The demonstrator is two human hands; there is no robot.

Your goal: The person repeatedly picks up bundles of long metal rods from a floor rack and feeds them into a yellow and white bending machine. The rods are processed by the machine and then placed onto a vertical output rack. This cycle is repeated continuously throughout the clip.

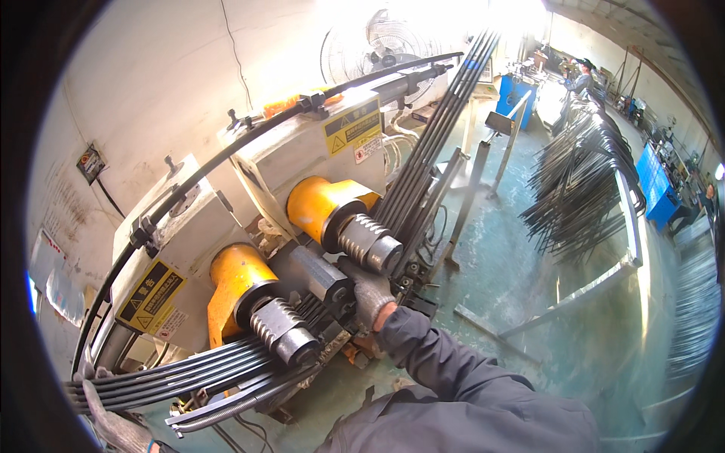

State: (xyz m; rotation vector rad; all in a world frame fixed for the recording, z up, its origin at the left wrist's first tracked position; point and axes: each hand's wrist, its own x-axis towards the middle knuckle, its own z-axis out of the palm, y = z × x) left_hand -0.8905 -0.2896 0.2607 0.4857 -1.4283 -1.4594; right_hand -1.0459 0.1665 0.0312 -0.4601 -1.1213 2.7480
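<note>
Several long dark metal rods (204, 366) run side by side through a bending machine, under two ribbed steel rollers (279, 325) on yellow housings (242, 275). My left hand (117, 424), in a grey knit glove, is closed round the rods' left end, thumb on the near side and fingertips beyond. Between the rollers sits a dark metal block (321, 275). Close beside that block, my gloved right hand (368, 293) reaches in next to the right roller (370, 241). Its fingers are mostly hidden by the roller and block, so what they touch cannot be made out.
A curved black bar (226, 155) spans the pale machine bodies. A fan (377, 49) stands behind. To the right, a large bundle of dark rods (585, 174) hangs on a metal rack (574, 302). Farther off, a person (581, 78) stands near blue machines (516, 98).
</note>
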